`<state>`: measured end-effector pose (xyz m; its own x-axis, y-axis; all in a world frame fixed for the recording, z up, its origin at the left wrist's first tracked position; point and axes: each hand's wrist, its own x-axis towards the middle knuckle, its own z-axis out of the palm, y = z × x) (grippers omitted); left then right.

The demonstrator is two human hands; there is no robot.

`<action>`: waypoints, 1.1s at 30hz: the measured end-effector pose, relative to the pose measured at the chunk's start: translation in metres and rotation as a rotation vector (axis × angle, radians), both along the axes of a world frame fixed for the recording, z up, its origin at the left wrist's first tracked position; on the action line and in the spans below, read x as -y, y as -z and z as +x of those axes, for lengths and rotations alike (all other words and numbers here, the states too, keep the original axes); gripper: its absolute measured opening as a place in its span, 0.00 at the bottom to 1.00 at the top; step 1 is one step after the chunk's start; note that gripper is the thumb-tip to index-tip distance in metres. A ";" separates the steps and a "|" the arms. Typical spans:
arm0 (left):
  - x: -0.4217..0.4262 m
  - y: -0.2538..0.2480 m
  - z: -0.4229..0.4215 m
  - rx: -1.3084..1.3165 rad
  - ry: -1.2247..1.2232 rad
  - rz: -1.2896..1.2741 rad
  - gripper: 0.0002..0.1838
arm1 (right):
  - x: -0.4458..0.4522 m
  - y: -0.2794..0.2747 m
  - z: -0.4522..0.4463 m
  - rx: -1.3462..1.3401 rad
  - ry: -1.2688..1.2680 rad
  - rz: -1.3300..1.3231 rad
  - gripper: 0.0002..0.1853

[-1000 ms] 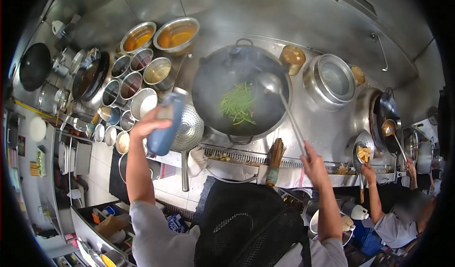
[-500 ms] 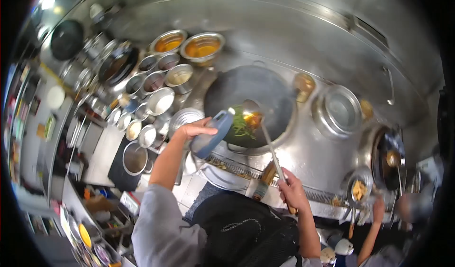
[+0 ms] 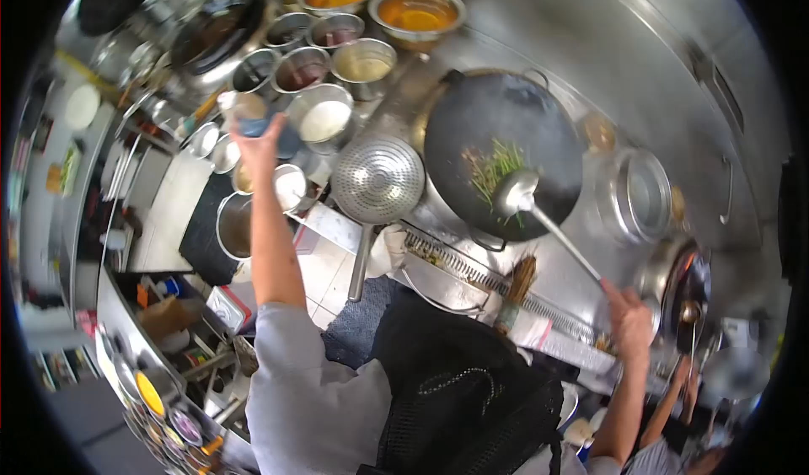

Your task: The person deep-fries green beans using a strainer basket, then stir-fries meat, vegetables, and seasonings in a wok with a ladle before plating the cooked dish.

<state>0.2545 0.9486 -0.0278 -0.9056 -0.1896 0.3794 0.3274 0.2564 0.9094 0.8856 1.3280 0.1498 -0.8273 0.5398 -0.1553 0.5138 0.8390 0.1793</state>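
My left hand [image 3: 259,142] reaches out among the metal pots. Its fingers and thumb are around a blue-grey plastic bottle [image 3: 288,140], partly hidden by the hand and blurred. My right hand [image 3: 630,319] grips the long handle of a ladle [image 3: 517,193]. The ladle's bowl rests in a large black wok [image 3: 539,112], beside cut green stalks [image 3: 503,160] mixed with small brownish bits. Between the wok and my left arm lies a perforated metal strainer [image 3: 378,176], its handle towards me.
Two bowls of orange liquid, the nearer bowl [image 3: 416,11] included, stand at the back left. A white-filled pot [image 3: 325,119] sits near my left hand. Right of the wok is a metal pot [image 3: 642,195]. A brush [image 3: 519,285] lies by the front grate. Another person's hands [image 3: 687,374] work at lower right.
My left hand has carried the bottle from the wok's edge leftward to the pots. My right hand has shifted right with the ladle, whose orange-brown contents are out. The view has moved.
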 end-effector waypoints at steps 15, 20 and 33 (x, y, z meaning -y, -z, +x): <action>0.026 0.124 -0.077 0.074 -0.114 -0.304 0.55 | 0.059 0.107 -0.051 -0.483 0.688 -0.645 0.31; -0.011 0.055 0.133 0.058 0.310 -0.418 0.08 | 0.074 0.199 -0.091 -0.642 0.620 -0.399 0.33; -0.015 0.162 0.295 0.314 0.534 -0.675 0.38 | 0.016 0.170 -0.127 -0.602 0.692 -0.662 0.29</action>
<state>0.5498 0.9634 -0.1894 -0.8894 0.4566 -0.0205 0.3186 0.6515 0.6885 0.7584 1.3122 -0.0207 -0.4195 0.8703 -0.2580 0.7571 0.1787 -0.6285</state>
